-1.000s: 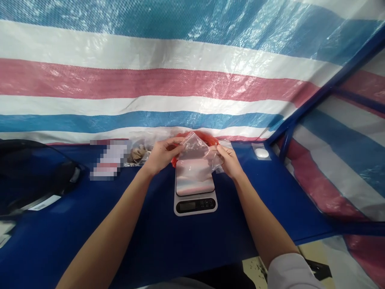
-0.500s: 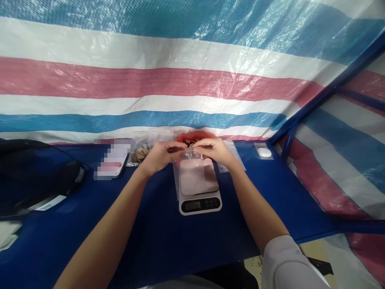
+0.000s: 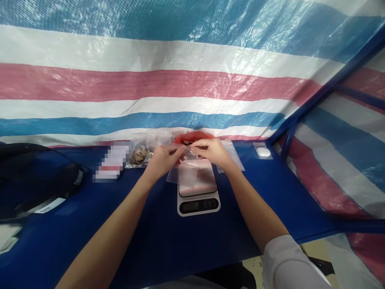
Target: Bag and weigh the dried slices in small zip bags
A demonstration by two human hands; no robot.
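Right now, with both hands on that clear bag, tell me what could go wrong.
The clear bag looks thin and is pinched between the left hand and right hand, so it might slip or tear.

It hangs over the scale, so it could brush the weighing plate and upset a reading.

The red bag sits just behind the hands, so a knuckle might nudge it.

The clear bag (image 3: 189, 157) between my left hand (image 3: 164, 161) and right hand (image 3: 213, 151) is thin, shiny plastic. Just under them, the digital scale (image 3: 199, 186) has a smooth, shiny top. Past them, the striped tarp (image 3: 168, 85) is glossy, woven plastic.
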